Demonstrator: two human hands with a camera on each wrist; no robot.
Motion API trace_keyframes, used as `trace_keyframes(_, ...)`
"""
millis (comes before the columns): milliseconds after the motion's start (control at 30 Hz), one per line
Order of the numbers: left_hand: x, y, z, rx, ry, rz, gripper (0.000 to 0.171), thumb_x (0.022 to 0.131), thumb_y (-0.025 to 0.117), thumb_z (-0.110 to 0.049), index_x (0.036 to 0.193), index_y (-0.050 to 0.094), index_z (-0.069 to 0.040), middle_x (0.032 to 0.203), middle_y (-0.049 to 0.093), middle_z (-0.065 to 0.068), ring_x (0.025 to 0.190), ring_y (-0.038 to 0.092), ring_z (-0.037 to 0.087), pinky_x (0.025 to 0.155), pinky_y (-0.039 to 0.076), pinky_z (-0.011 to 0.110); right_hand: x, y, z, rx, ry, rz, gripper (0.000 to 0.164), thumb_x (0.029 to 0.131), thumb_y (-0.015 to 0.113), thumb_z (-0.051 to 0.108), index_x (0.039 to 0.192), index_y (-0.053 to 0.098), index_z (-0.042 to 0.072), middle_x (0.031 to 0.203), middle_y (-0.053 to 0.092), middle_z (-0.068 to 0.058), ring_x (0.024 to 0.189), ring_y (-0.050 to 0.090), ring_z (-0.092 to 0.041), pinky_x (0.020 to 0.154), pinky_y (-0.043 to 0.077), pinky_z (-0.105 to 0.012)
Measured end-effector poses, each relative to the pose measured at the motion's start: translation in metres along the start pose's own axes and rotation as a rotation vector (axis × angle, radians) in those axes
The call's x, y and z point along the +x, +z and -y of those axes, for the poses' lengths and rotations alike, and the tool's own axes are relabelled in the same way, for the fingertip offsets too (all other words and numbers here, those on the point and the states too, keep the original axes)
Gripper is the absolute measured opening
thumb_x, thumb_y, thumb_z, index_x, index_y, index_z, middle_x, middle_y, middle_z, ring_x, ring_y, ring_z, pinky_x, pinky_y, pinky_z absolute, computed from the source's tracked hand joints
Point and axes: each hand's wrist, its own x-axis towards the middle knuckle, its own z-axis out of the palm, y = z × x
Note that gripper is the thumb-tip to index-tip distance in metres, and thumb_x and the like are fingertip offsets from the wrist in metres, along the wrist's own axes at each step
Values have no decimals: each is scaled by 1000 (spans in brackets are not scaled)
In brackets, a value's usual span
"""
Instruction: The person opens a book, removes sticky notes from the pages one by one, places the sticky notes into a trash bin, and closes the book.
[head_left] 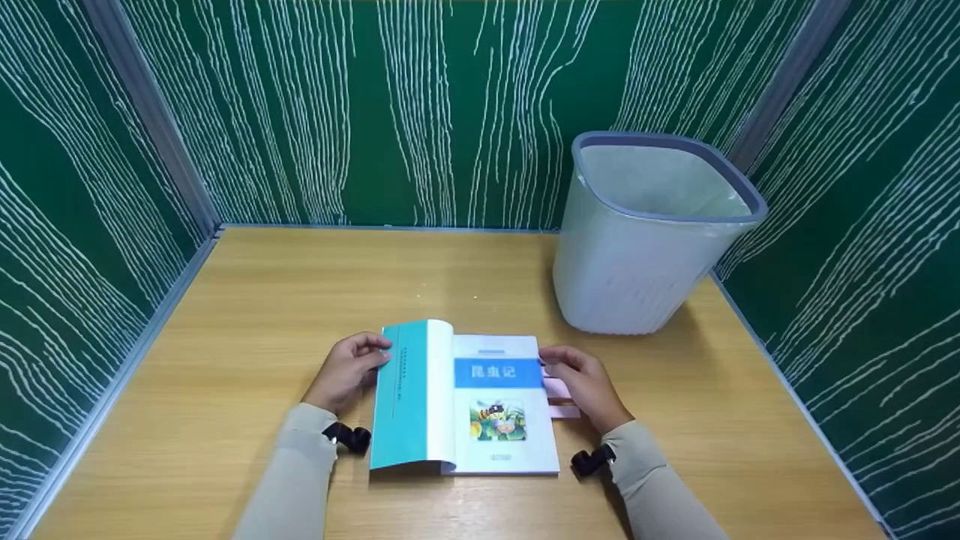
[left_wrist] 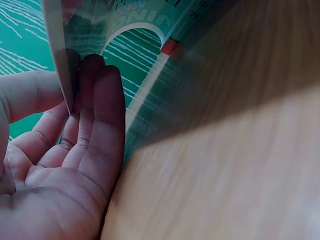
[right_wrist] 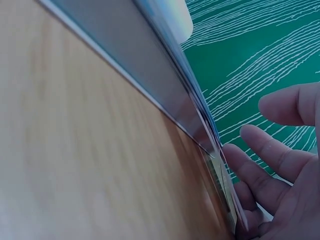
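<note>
A paperback book lies on the table with its turquoise cover raised to the left. The white title page shows a blue band and a bee picture. My left hand pinches the cover's outer edge, thumb on one face and fingers behind it, as the left wrist view shows. Pink paper strips stick out from the book's right side. Beside them, my right hand rests against the right edge. In the right wrist view its fingers are loosely bent, with the thumb apart from the pages.
A whitish waste bin with a grey rim and a liner stands at the back right of the wooden table. Green panels with white wavy lines enclose the table at the back and sides. A few tiny specks lie behind the book.
</note>
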Motion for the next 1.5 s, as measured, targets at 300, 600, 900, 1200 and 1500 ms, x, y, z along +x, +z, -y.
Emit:
trace_keyframes(300, 10, 6, -5, 29, 15, 28, 23, 97, 69, -6, 119, 64, 0, 104, 70, 4, 92, 66, 16, 77, 59, 28, 2, -7, 4, 4, 44, -36, 29, 100, 59, 14, 126, 70, 11, 131, 67, -8, 121, 62, -26, 105, 52, -44)
trace_keyframes(600, 7, 8, -6, 17, 10, 30, 24, 98, 67, -5, 120, 62, 3, 104, 69, 6, 93, 66, 18, 78, 59, 29, -2, -7, 2, 16, 8, -63, 25, 99, 61, 13, 122, 72, 10, 127, 69, -8, 120, 64, -24, 106, 50, -42)
trace_keyframes(900, 2, 5, -4, 7, 10, 14, 26, 98, 67, -4, 122, 61, 4, 104, 67, 8, 93, 65, 18, 80, 58, 27, -3, -1, 1, 49, -60, -77, 24, 98, 61, 8, 119, 72, 4, 122, 71, -12, 116, 65, -26, 98, 53, -33)
trace_keyframes(1200, -5, -1, 1, 23, 14, -14, 26, 97, 66, -1, 121, 62, 6, 109, 67, 9, 98, 65, 18, 83, 58, 26, -9, 10, 11, 64, -144, -44, 28, 96, 62, 4, 123, 67, -2, 104, 70, -18, 99, 66, -25, 88, 54, -26)
trace_keyframes(1500, -4, 1, 1, 34, 13, -7, 23, 98, 67, -3, 120, 66, 5, 115, 68, 11, 100, 65, 18, 83, 58, 26, -25, 13, 33, -9, -107, 66, 28, 101, 61, 16, 128, 66, 13, 111, 63, -14, 104, 60, -29, 87, 55, -38)
